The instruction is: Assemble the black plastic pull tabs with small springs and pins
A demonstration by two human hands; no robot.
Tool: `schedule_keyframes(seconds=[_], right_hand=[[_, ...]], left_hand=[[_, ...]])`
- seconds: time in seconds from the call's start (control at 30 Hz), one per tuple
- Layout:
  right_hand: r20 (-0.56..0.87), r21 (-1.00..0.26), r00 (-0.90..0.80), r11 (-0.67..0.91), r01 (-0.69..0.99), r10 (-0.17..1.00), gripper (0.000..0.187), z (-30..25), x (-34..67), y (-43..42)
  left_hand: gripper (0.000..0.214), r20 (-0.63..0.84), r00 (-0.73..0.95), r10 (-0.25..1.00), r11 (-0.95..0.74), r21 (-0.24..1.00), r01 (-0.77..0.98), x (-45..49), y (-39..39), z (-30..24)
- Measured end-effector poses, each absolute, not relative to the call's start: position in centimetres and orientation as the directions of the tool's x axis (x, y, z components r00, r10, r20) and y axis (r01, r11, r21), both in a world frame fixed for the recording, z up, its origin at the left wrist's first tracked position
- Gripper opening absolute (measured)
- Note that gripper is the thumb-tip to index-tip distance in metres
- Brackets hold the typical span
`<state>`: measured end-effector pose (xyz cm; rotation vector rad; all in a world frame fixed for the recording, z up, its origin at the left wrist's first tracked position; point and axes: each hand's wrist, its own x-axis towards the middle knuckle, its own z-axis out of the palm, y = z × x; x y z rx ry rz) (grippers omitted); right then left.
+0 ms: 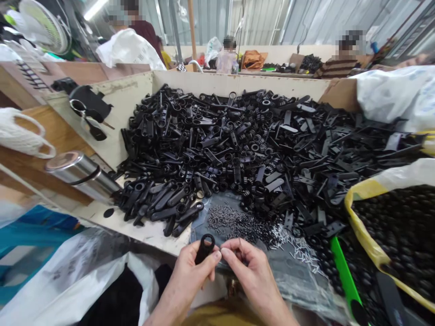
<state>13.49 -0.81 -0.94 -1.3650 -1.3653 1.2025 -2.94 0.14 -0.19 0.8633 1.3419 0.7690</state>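
Note:
My left hand (193, 267) is closed on a black plastic part with a ring end (205, 246), held upright at the near edge of the table. My right hand (245, 262) pinches something tiny against that part; I cannot make out what it is. Just beyond the hands lies a heap of small metal pins (244, 226) on a grey plastic sheet (292, 267). A big pile of the same black plastic parts (238, 145) fills the table behind.
A steel flask (81, 174) lies at the left of the table. A yellow-rimmed bag of black pieces (401, 226) stands at the right, with a green strip (343, 271) beside it. White plastic bags (74, 280) hang below left. Other people sit beyond the far wall (238, 83).

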Motion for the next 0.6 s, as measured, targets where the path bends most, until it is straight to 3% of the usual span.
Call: schedule_keyframes(seconds=[0.13,0.27,0.37,0.47,0.6], right_hand=[[-0.072,-0.977,-0.056,-0.059,0.206,0.996,0.045,-1.1,13.2,-1.0],[0.09,-0.925,-0.027,0.094,0.368,0.996,0.043,-1.3,13.3,-0.7],[0.225,-0.757,-0.128,0.256,0.601,0.966,0.043,-1.6,13.3,-0.3],[0.263,-0.598,-0.182,0.308,0.74,0.947,0.045,-1.8,13.5,-0.1],[0.31,-0.665,-0.086,0.281,0.692,0.947,0.038,-1.2,15.8,-0.5]], left_hand=[[0.046,-0.505,0.071,0.86,0.508,0.861,-0.031,-3.0,0.1,0.2],[0.05,-0.54,0.039,0.841,0.538,0.827,-0.166,-3.1,0.0,0.5],[0.052,-0.539,0.031,0.842,0.535,0.826,-0.18,-3.3,-0.1,0.1],[0.053,-0.554,0.03,0.832,0.55,0.816,-0.178,-3.5,-0.3,-0.3],[0.05,-0.592,0.015,0.806,0.585,0.792,-0.175,-3.3,-0.9,-0.1]])
